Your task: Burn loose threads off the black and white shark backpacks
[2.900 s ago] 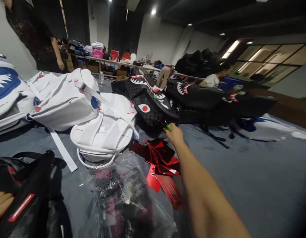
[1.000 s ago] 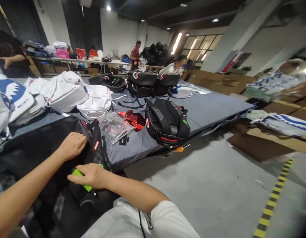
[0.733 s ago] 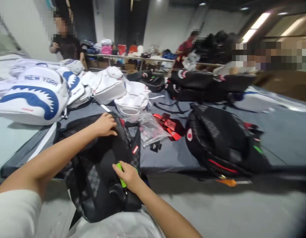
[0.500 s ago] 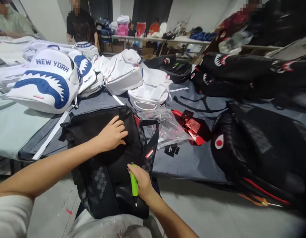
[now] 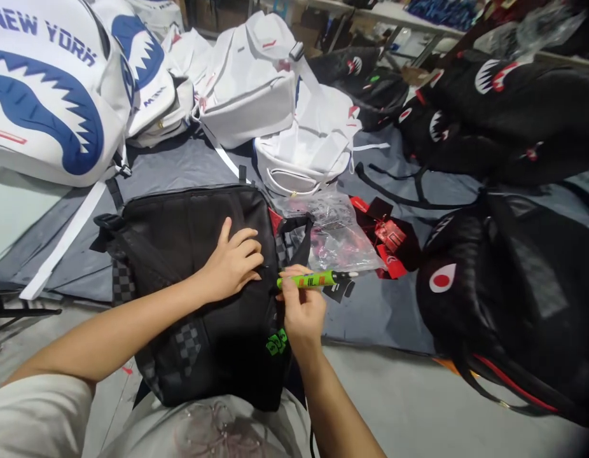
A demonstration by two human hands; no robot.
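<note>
In front of me a black backpack lies tilted, part on the table edge and part against my lap, with grey checked patches. Pressing flat on its upper panel is my left hand, fingers spread. My right hand is at the bag's right side, closed round a bright green pen-shaped tool with dark printing and a black and white end. That end points right, away from the bag; the left end is close to the bag's seam. A green print shows on the bag's lower right.
White backpacks with blue patterns crowd the table's far left and middle. Black bags lie on the right. A clear plastic bag and red and black tags lie on the grey table cover.
My right hand has moved up and right along the bag's side, and the green tool has turned from near upright to level. My left hand stays on the bag. The view has tipped downward.
</note>
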